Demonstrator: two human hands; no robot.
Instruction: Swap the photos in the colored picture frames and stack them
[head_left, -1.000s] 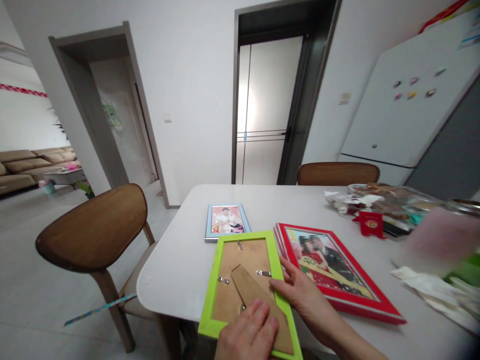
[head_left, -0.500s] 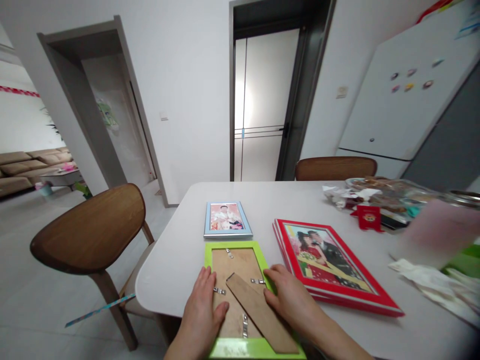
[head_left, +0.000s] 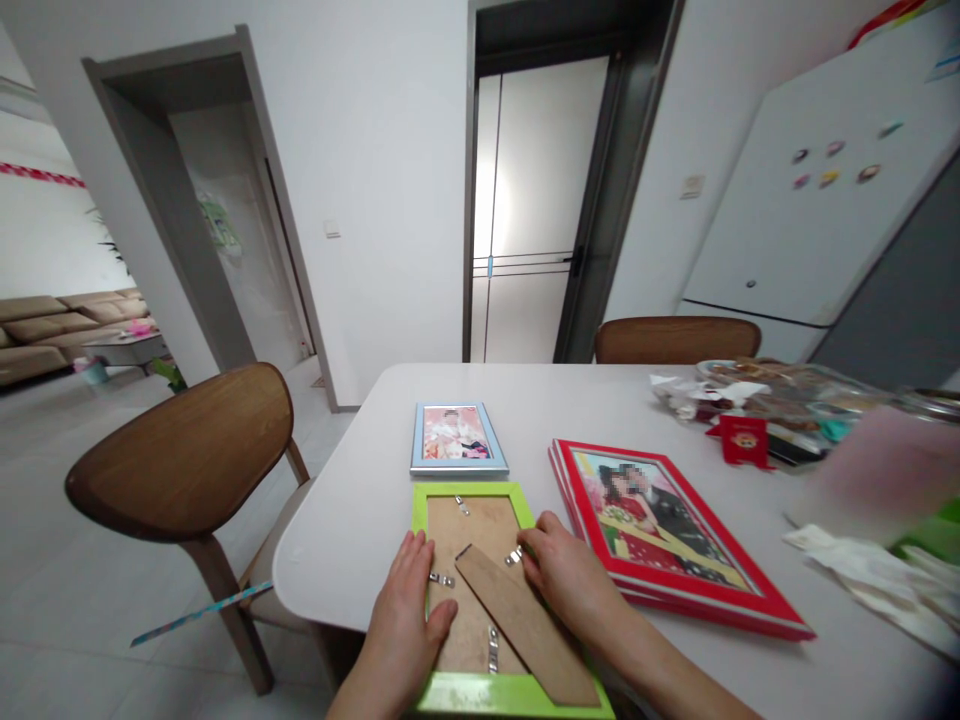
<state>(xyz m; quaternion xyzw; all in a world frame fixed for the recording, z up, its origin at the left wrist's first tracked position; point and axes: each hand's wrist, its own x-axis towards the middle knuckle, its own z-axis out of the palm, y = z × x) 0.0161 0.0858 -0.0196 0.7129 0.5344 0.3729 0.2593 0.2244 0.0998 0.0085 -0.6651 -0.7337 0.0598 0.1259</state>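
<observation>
A green photo frame (head_left: 466, 489) lies face down on the white table (head_left: 360, 440), its brown backing and slanted stand (head_left: 517, 630) showing. Small metal clips sit around the backing. My left hand (head_left: 412, 610) rests on the frame's left edge, thumb apart from the fingers, over the backing. At the right edge, my right hand (head_left: 566, 575) has its fingers curled at the right metal clip (head_left: 514, 556), which is tilted. Beyond the green frame lies a blue photo frame (head_left: 458, 467), picture side up.
Red photo frames (head_left: 675, 520) are stacked to the right. Farther right are a red card (head_left: 745, 442), a pinkish container (head_left: 862, 480), crumpled tissue (head_left: 877, 575) and plastic packaging. Wooden chairs stand at the left (head_left: 187, 460) and behind the table (head_left: 679, 340).
My right hand has shifted up the frame's right edge with its fingers curled in more. The right clip has turned from nearly level to slanted. My left hand stays on the frame.
</observation>
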